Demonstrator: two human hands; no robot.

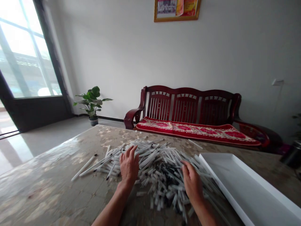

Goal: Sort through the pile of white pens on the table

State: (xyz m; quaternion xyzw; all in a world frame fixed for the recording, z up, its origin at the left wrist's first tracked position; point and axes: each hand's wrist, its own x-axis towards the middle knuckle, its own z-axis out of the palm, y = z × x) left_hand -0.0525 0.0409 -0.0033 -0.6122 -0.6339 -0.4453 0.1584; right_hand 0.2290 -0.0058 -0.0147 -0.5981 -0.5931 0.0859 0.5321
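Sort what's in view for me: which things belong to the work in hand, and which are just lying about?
Work in hand:
- long pale tubes, heaped around the left hand
- short pieces, beside the right hand
- white tray, probably, beside the heap

Just about:
- wooden bench
- red cover
- potted plant
- framed picture

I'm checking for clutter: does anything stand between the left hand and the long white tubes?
Nothing visible does: the left hand is right at the long white tubes, though contact is unclear.
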